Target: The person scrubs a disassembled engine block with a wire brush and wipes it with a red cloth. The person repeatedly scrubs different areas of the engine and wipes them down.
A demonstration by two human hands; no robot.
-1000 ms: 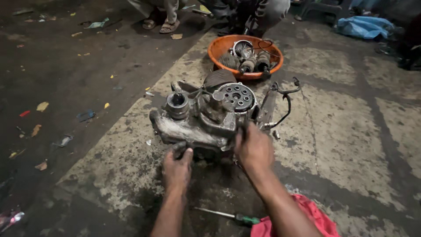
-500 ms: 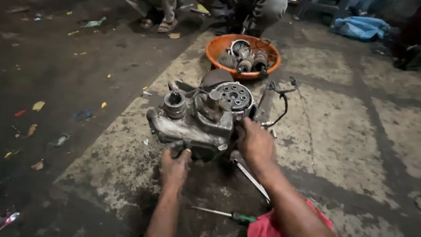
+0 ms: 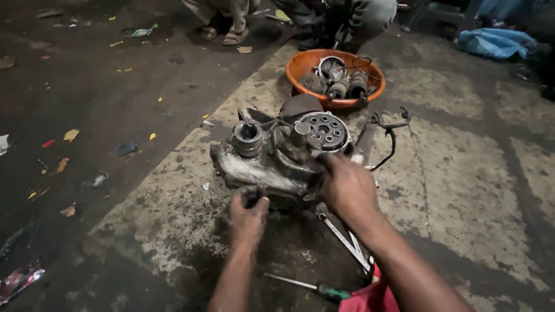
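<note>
The engine case (image 3: 272,164) rests on the concrete floor (image 3: 462,190), just near of the orange basin (image 3: 300,65) of parts. The left hand (image 3: 247,216) grips its near lower edge; the right hand (image 3: 347,186) grasps its right side. A wrench (image 3: 344,240) and a screwdriver (image 3: 306,286) lie nearer.

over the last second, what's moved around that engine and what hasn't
The right hand slid a little lower along the near right side of the engine casing, uncovering the spanners on the floor beside it. The left hand kept its grip on the casing's near edge. The casing, the orange basin of parts and the screwdriver did not move.
</note>
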